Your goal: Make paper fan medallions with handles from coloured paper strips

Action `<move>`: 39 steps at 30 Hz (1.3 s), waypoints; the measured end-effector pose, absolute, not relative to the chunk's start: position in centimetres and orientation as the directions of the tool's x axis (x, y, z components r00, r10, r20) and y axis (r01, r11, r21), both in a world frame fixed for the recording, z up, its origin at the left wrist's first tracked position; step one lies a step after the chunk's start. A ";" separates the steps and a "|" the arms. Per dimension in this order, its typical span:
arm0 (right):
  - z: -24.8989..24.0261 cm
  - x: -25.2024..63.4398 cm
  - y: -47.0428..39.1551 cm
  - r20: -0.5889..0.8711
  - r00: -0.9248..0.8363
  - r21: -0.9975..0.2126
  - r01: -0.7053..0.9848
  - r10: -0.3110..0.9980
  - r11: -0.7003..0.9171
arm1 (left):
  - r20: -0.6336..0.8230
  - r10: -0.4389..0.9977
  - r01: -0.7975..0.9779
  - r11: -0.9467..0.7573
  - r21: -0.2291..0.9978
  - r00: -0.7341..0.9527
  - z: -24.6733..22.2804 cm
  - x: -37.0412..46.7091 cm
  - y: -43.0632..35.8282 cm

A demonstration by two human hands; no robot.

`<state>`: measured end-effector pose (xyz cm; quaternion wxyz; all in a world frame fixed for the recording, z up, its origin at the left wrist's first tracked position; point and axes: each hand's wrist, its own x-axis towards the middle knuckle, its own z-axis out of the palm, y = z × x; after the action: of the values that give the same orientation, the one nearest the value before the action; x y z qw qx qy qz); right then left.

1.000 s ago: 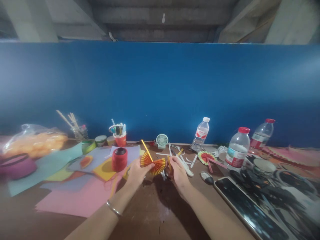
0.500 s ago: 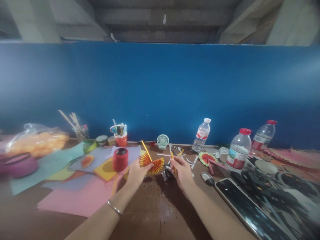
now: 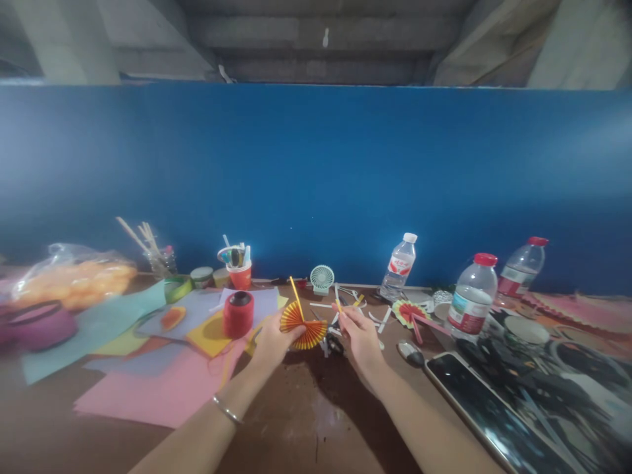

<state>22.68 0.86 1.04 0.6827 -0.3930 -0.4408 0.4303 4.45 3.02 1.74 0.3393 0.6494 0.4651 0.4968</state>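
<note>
A pleated paper fan [image 3: 312,334], orange and yellow, is pinched at its left part by my left hand [image 3: 276,339], which wears a silver bangle at the wrist. A thin yellow strip [image 3: 295,294] sticks up from the fan. To the right, my right hand [image 3: 359,332] is closed on a narrow yellow strip [image 3: 338,305], held upright between thumb and fingers. Small dark and white items [image 3: 334,343], too unclear to name, lie on the brown table [image 3: 306,408] between my hands.
Coloured paper [image 3: 148,395] and a red thread spool [image 3: 239,315] lie left. A small fan [image 3: 322,279] and a cup of tools [image 3: 240,273] stand behind. Right are a white-capped bottle [image 3: 397,266], red-capped bottles [image 3: 473,296], a pink-and-yellow rosette [image 3: 411,312] and a phone [image 3: 488,401].
The pleated fan in my left hand has moved slightly right and turned, its strip now more upright. The yellow strip in my right hand has shifted a little left and up.
</note>
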 end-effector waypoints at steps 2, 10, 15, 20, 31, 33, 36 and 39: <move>1.5 22.7 0.4 0.396 0.200 -0.910 -0.043 0.896 0.412 | 0.344 0.932 0.235 -0.362 0.902 0.113 1.7 4.5 3.0; 1.8 22.3 -0.5 0.669 -0.058 -0.667 0.393 0.741 0.633 | 0.290 0.941 0.103 -0.310 0.945 0.176 0.6 4.4 3.6; 1.8 22.7 -0.3 0.739 -0.088 -0.558 0.475 0.668 0.680 | 0.337 0.925 0.189 -0.367 0.911 0.173 0.6 4.2 3.6; 1.2 22.7 0.1 0.730 -0.148 -0.518 0.517 0.667 0.682 | 0.327 0.925 0.133 -0.355 0.925 0.195 0.7 4.1 3.6; 0.5 22.5 0.2 0.704 -0.158 -0.529 0.534 0.692 0.660 | 0.321 0.930 0.045 -0.333 0.942 0.177 1.4 4.6 3.2; 0.5 22.5 0.2 0.709 -0.150 -0.531 0.531 0.690 0.661 | 0.317 0.935 0.061 -0.329 0.942 0.158 1.4 4.6 3.2; 0.5 22.5 0.2 0.709 -0.150 -0.530 0.531 0.689 0.661 | 0.323 0.932 0.058 -0.336 0.940 0.167 1.3 4.6 3.2; 0.5 22.5 0.2 0.710 -0.153 -0.530 0.528 0.688 0.664 | 0.328 0.930 0.051 -0.340 0.939 0.165 1.1 4.5 3.3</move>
<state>22.47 0.22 0.50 0.5115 -0.4025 -0.7552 0.0780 4.52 3.25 1.15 0.4244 0.6341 0.3870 0.5177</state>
